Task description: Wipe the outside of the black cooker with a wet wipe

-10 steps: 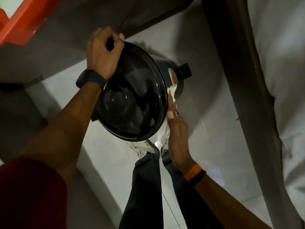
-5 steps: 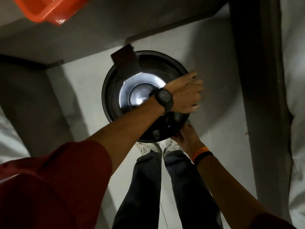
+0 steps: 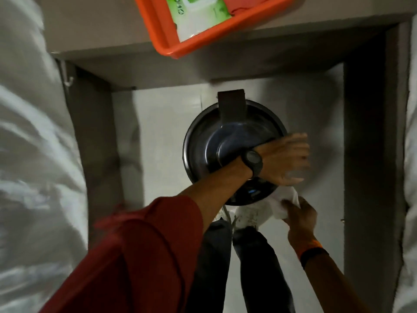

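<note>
The black cooker (image 3: 203,141) stands on the pale floor under a table, seen from above, its round lid shiny and a dark handle at its far side. My left hand (image 3: 284,159), with a black watch on the wrist, reaches across the lid and curls over the cooker's right rim. My right hand (image 3: 300,213) holds a crumpled white wet wipe (image 3: 285,199) against the cooker's near right side, just below the rim. The cooker's side wall is mostly hidden by the lid and my left arm.
An orange tray (image 3: 203,41) with a green and white wipe pack (image 3: 198,14) sits on the grey table top above. Grey table legs (image 3: 370,154) flank the cooker. White cloth hangs at left and right. My legs and white shoes (image 3: 246,216) stand right by the cooker.
The cooker went from tilted to upright on the floor. My left hand crossed from its left rim to its right rim. My right hand with the wipe moved down to the near right side.
</note>
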